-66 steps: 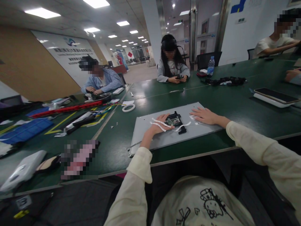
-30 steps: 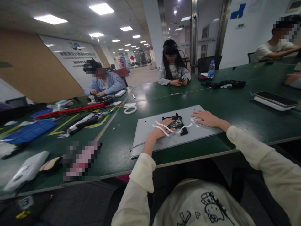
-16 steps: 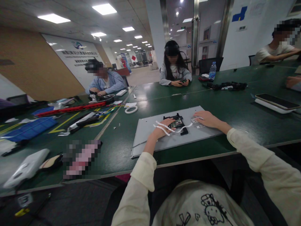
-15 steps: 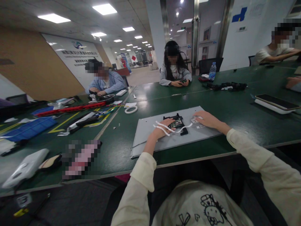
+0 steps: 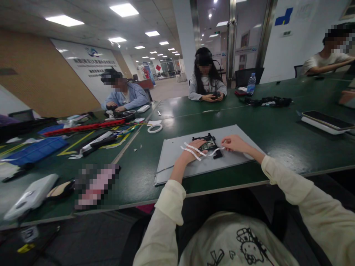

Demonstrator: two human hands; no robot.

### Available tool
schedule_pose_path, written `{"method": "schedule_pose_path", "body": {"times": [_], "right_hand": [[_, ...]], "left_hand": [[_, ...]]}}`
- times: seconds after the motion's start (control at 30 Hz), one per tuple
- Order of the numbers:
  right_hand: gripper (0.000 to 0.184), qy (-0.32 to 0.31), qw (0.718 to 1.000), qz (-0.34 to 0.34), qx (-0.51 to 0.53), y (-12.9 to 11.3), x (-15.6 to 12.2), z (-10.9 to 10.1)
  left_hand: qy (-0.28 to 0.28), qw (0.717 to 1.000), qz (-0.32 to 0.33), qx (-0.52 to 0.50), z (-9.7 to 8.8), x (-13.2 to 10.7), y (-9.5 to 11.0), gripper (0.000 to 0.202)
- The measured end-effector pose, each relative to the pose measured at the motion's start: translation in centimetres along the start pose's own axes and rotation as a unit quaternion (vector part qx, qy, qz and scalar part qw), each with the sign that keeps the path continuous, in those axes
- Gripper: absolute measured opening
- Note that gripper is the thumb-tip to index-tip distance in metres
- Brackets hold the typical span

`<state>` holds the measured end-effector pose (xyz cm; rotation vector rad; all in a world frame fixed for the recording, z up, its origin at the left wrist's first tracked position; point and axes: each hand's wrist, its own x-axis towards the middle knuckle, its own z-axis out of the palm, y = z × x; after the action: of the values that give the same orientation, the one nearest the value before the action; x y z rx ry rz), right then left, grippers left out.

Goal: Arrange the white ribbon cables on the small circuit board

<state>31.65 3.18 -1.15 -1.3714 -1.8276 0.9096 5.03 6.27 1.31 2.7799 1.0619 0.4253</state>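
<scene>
A black plastic frame with a circuit board (image 5: 212,142) lies on a light grey board (image 5: 177,147). My left hand (image 5: 197,147) rests over the left part of the frame, fingers and thumb gripping it. Two white strips (image 5: 192,152) lie across the back of that hand. A third white strip (image 5: 215,150) runs from the left thumb across the frame to my right hand (image 5: 232,143). The right fingertips pinch together at its end, just above the grey board. The left fingertips partly cover the circuit board.
A white tape roll (image 5: 154,128) and a blue tray (image 5: 36,149) are to the left. A phone on a white box (image 5: 327,123) sits at the right, and a bottle (image 5: 251,84) stands further back. Other people (image 5: 208,79) sit around the green table (image 5: 138,166).
My right hand has shifted left, from the right side of the grey board to beside the frame, and the white strip's end is at its fingertips. My left hand has stayed put.
</scene>
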Motion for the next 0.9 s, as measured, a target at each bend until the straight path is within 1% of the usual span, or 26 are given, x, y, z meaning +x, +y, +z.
{"method": "schedule_pose_path", "body": {"times": [0.07,0.17,0.23,0.3,0.4,0.47,0.53,0.6,0.7,0.8,0.9], "right_hand": [[0.024,-0.004,0.999,-0.009,0.047,-0.1,-0.2,-0.4],[0.028,0.015,0.995,-0.04,0.094,-0.7,-0.5,-0.8],[0.03,0.025,0.992,-0.053,0.114,-1.3,-0.7,-0.9],[0.03,0.032,0.989,-0.059,0.128,-1.9,-0.9,-0.7],[0.03,0.034,0.987,-0.065,0.141,-2.5,-1.2,-0.3],[0.029,0.035,0.987,-0.058,0.144,-2.7,-1.5,-0.2],[0.029,0.039,0.989,-0.043,0.137,-2.6,-1.6,-0.1],[0.028,0.044,0.991,-0.02,0.125,-2.5,-1.7,-0.1],[0.024,0.039,0.99,0.018,0.138,-2.2,-1.8,0.0],[0.019,0.02,0.978,0.036,0.203,-2.1,-1.8,0.2],[0.018,0.0,0.964,0.036,0.265,-2.3,-1.9,0.5]], "left_hand": [[0.002,1.0,-0.006,0.015,-0.1,-0.1,0.1,0.055],[0.013,0.999,-0.015,0.026,-0.4,-0.3,0.4,0.054],[0.027,0.999,-0.025,0.019,-0.7,-0.4,0.7,0.049],[0.049,0.998,-0.039,0.004,-1.0,-0.4,1.0,0.043],[0.095,0.993,-0.059,-0.036,-1.5,-0.2,1.4,0.041],[0.126,0.987,-0.075,-0.062,-1.5,0.0,1.8,0.042],[0.141,0.983,-0.085,-0.08,-1.4,0.1,2.0,0.042],[0.136,0.983,-0.089,-0.081,-0.9,0.2,2.1,0.041],[0.097,0.991,-0.079,-0.054,-0.1,0.2,2.0,0.04],[0.053,0.996,-0.058,-0.037,0.3,0.2,1.7,0.041],[0.026,0.997,-0.057,-0.045,0.2,0.2,1.6,0.043]]}}
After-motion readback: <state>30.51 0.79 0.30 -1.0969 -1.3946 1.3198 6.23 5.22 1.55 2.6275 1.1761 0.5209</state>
